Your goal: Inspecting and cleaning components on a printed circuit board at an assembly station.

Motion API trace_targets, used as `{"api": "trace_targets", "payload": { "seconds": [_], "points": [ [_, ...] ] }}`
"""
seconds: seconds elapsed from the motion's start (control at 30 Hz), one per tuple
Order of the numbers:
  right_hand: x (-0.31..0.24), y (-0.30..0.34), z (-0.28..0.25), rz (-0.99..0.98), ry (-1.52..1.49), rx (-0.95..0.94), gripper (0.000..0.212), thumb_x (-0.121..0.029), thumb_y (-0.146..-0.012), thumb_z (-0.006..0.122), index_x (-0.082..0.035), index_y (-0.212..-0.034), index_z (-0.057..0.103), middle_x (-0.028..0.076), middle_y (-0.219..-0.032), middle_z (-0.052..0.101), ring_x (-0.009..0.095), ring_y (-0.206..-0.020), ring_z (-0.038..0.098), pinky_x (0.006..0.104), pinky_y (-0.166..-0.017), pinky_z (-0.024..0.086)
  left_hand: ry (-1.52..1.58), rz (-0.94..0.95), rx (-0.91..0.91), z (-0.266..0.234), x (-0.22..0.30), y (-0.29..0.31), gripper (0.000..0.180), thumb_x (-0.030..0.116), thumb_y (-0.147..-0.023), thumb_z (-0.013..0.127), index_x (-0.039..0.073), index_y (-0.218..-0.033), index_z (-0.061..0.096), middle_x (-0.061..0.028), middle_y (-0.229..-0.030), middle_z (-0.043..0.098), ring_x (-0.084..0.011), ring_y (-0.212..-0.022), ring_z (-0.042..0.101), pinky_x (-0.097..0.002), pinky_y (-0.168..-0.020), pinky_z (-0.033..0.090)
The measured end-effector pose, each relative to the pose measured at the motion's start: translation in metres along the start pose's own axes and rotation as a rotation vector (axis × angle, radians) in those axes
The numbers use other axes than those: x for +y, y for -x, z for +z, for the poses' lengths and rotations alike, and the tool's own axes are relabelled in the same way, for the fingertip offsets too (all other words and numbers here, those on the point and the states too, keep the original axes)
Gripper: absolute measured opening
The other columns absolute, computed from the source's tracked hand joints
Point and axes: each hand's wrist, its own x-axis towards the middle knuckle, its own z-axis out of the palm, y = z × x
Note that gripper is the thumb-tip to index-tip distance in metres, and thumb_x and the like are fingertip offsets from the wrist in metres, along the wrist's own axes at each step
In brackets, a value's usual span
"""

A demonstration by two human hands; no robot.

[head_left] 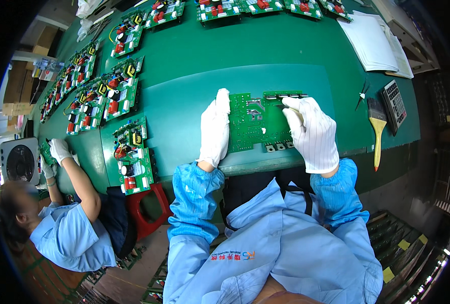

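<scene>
A green circuit board (245, 121) lies solder side up in front of me, with silvery patches near its upper middle and metal-tabbed parts along its lower right edge. My left hand (216, 126), in a white glove, grips the board's left edge, fingers close together. Over the right part of the board is my right hand (311, 129), in a striped white glove. Its thumb and fingers are pinched around something small and dark, mostly hidden, whose tip points at the board's surface. A small white spot (264, 130) shows on the board.
Populated circuit boards (133, 162) line the green table's left and far sides. To the right lie a brush (378, 134), a calculator (394, 106) and papers (372, 43). A co-worker (67, 218) sits at left beside a fan (21, 161) and a red stool (149, 213).
</scene>
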Motion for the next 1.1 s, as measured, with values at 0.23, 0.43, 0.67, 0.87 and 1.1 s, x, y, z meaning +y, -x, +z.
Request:
{"api": "trace_targets", "payload": {
  "seconds": [0.23, 0.43, 0.67, 0.87, 1.1],
  "points": [
    [-0.011, 0.007, -0.005, 0.025, 0.041, -0.233, 0.047, -0.023, -0.084, 0.067, -0.013, -0.129, 0.057, 0.005, -0.073, 0.056, 0.022, -0.059, 0.059, 0.0334, -0.053, 0.047, -0.015, 0.011, -0.003, -0.002, -0.006, -0.004, 0.046, 0.045, -0.1, 0.046, 0.002, -0.086, 0.059, -0.0011, -0.079, 0.054, -0.0095, -0.074, 0.044, -0.0256, -0.07, 0.041],
    [-0.015, 0.003, -0.015, -0.085, -0.14, -0.303, 0.042, -0.022, -0.082, 0.071, -0.01, -0.122, 0.061, 0.006, -0.069, 0.059, 0.022, -0.06, 0.059, 0.0329, -0.054, 0.046, -0.017, 0.043, 0.019, 0.0, -0.005, -0.001, 0.048, 0.046, -0.1, 0.046, 0.002, -0.085, 0.058, -0.0017, -0.079, 0.054, -0.0102, -0.074, 0.044, -0.0267, -0.07, 0.041],
    [-0.012, 0.013, -0.017, 0.238, -0.121, -0.229, 0.035, -0.021, -0.081, 0.073, -0.006, -0.109, 0.058, 0.011, -0.092, 0.067, 0.025, -0.073, 0.068, 0.0341, -0.063, 0.053, -0.241, 0.157, -0.031, -0.006, 0.004, 0.0, 0.05, 0.044, -0.101, 0.045, -0.002, -0.087, 0.058, -0.0033, -0.08, 0.056, -0.0114, -0.075, 0.045, -0.0283, -0.072, 0.042],
    [0.008, 0.025, -0.023, 0.188, -0.09, -0.078, 0.023, -0.008, -0.085, 0.065, -0.003, -0.108, 0.061, 0.013, -0.093, 0.064, 0.03, -0.082, 0.064, 0.036, -0.071, 0.052, -0.112, 0.172, 0.085, -0.007, -0.006, 0.005, 0.048, 0.04, -0.102, 0.041, -0.002, -0.103, 0.064, -0.0068, -0.092, 0.063, -0.0123, -0.082, 0.054, -0.0275, -0.079, 0.045],
    [0.01, 0.052, -0.034, 0.335, -0.205, -0.011, 0.033, -0.004, -0.087, 0.063, -0.002, -0.12, 0.061, 0.011, -0.088, 0.068, 0.021, -0.065, 0.061, 0.0322, -0.062, 0.051, -0.132, 0.674, -0.114, -0.012, -0.01, 0.016, 0.068, 0.058, -0.096, 0.042, -0.004, -0.117, 0.06, -0.0129, -0.101, 0.067, -0.0182, -0.091, 0.064, -0.0308, -0.085, 0.049]
  ]
}}
